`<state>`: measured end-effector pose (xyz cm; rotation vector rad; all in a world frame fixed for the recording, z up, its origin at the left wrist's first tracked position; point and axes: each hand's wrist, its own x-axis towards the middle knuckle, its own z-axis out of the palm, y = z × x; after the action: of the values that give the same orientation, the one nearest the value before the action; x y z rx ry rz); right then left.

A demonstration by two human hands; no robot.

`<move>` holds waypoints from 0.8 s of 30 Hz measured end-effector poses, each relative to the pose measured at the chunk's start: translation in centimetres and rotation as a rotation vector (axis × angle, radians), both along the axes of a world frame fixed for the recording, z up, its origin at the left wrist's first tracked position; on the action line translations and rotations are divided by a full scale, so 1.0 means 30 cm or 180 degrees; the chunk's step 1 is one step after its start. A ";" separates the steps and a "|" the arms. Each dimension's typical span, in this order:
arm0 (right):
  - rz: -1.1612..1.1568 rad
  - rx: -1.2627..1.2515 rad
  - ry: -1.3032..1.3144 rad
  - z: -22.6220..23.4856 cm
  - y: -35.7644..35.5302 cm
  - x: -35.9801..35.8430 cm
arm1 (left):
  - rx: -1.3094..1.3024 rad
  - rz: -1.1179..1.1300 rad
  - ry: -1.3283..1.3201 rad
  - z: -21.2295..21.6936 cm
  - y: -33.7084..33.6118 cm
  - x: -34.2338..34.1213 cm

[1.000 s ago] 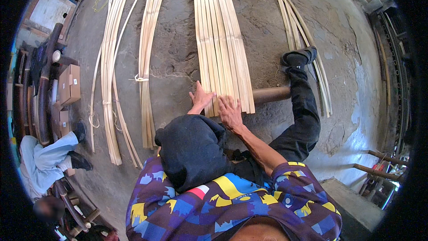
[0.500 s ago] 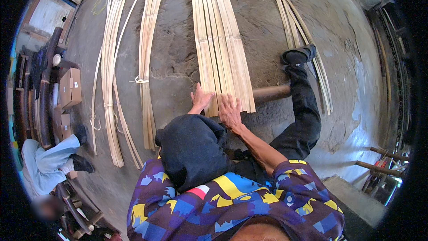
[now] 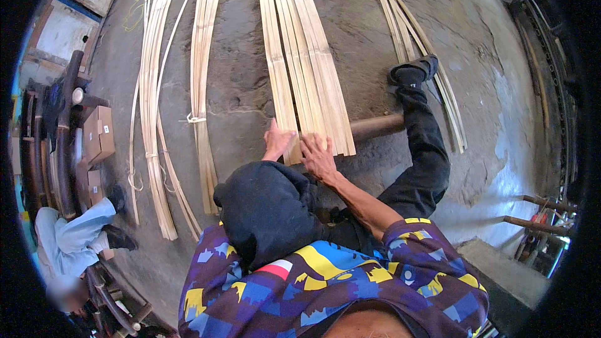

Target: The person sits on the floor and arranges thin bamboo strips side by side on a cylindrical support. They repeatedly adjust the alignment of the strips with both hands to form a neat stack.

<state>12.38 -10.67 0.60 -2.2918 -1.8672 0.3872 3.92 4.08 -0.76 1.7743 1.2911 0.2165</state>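
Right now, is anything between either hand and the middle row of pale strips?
Nothing visible: the left hand has its thumb over the left edge of the middle strips; the right hand lies at their near ends.

The leftmost pale strips [image 3: 282, 100], nearest the floor's [image 3: 238, 75] left edge, now stand clearly apart from the neighbouring strips [image 3: 319, 75]: one long dark gap replaces the several thinner slits seen a second ago.
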 end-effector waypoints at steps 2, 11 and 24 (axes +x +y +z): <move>-0.0024 0.0160 0.0097 -0.011 0.001 -0.002 | -0.0119 0.0059 0.0002 -0.007 -0.003 -0.003; -0.0326 0.0552 0.1231 0.001 0.068 -0.020 | -0.0478 0.0269 -0.0108 -0.138 0.043 -0.011; -0.1912 0.0349 0.2920 0.136 0.182 -0.006 | -0.1529 0.0833 -0.1249 0.028 0.022 -0.014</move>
<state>12.21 -5.21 4.67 -1.9336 -0.7156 0.9761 3.50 4.74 0.07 1.0923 1.1635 0.3490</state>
